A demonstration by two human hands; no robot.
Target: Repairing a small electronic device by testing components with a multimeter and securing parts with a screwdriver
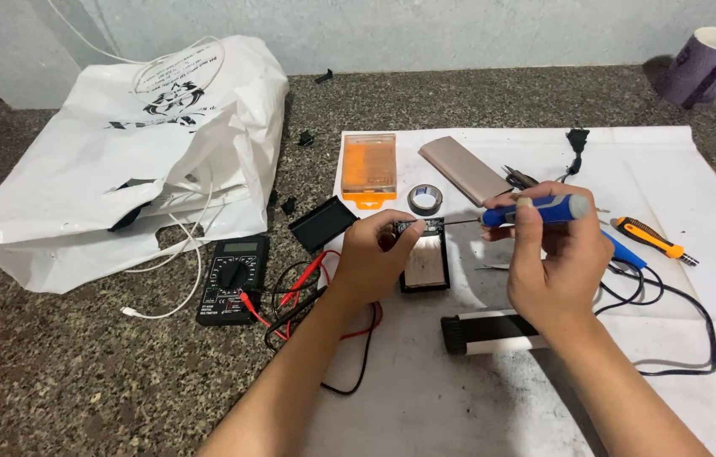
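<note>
My left hand (375,254) pinches a small black circuit board (419,226) and holds it above an open black case (425,269) that lies on the white sheet (628,169). My right hand (548,262) grips a blue-handled screwdriver (535,210) lying level, its thin tip pointing left and meeting the board's right end. Both forearms reach in from the bottom of the view.
A black multimeter (233,278) with red and black leads sits left of my hands. Beyond them lie an orange parts box (369,167), a tape roll (425,199), a beige flat case (465,169) and a black lid (322,222). An orange knife (652,239), a black cable (679,313), a white plastic bag (138,152) and a purple mug (705,63) are around.
</note>
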